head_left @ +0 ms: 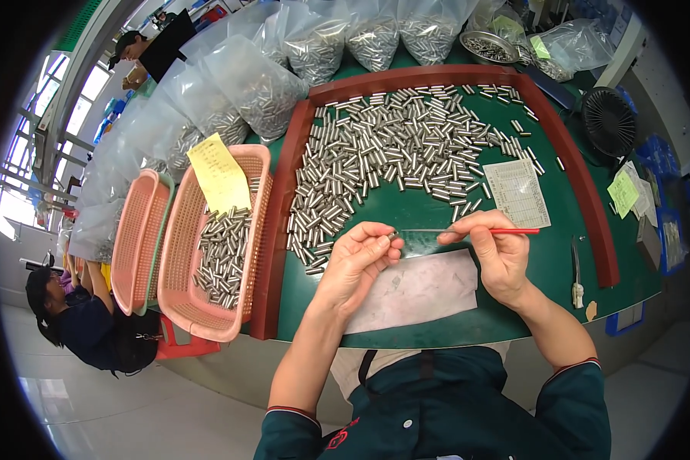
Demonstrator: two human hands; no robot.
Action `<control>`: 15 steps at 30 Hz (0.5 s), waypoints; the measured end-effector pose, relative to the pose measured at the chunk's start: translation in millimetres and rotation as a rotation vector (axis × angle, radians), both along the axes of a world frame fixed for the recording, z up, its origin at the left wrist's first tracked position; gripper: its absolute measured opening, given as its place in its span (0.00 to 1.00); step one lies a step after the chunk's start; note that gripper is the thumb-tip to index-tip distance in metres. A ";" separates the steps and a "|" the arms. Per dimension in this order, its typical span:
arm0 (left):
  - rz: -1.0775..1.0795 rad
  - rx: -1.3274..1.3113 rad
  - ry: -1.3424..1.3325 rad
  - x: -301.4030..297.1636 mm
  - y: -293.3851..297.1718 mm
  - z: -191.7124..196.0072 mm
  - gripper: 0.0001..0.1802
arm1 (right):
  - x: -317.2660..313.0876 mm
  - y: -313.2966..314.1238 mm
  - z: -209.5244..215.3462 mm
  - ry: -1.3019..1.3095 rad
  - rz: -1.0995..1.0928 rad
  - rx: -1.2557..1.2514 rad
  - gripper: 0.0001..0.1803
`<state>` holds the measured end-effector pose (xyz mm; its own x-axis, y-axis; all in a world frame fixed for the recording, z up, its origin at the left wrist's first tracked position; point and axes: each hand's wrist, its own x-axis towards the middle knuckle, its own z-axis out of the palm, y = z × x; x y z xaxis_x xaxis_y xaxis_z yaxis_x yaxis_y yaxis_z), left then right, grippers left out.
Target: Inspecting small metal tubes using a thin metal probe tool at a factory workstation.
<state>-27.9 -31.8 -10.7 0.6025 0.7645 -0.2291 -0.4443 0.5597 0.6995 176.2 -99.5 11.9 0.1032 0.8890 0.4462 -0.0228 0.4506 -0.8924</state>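
Observation:
Above the green tabletop [314, 307], my left hand [353, 268] pinches a small metal cylinder [393, 236] between thumb and fingers. My right hand [502, 261] grips a slim tool with a thin metal shaft and red handle [523, 231]. The shaft points left, its tip at the cylinder; whether it goes inside is too small to tell. Below both hands lies a whitish, smudged cloth or paper sheet [425, 295]. Beyond them spreads a large heap of loose, shiny metal cylinders [391, 146]. A printed paper slip [517, 192] lies just past my right hand.
A dark red raised border [579, 184] encloses the work area. Left of it stand a pink basket [178, 261] of cylinders and another pink basket [134, 238]. Bags of cylinders [314, 46] line the back. Tweezers [576, 276] and a black fan [609, 121] are right. A person [77, 314] sits far left.

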 end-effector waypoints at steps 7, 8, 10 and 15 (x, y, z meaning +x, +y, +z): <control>0.017 0.060 0.060 1.4 -1.4 2.0 0.07 | 0.0 -0.1 0.4 -0.058 0.005 0.007 0.09; 0.016 0.060 0.060 2.1 -2.1 2.7 0.07 | 0.2 -0.1 0.2 -0.088 0.004 0.005 0.10; 0.057 0.132 0.120 3.5 -4.0 3.5 0.07 | -1.1 -0.2 1.1 -0.097 -0.014 -0.014 0.10; 0.059 0.148 0.121 3.0 -5.3 3.0 0.07 | -2.2 0.2 2.3 -0.103 -0.050 -0.027 0.10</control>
<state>-24.8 -37.1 -7.6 0.5305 0.8284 -0.1800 -0.3808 0.4226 0.8225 174.0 -99.2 14.2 0.1024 0.8956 0.4329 0.0912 0.4249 -0.9006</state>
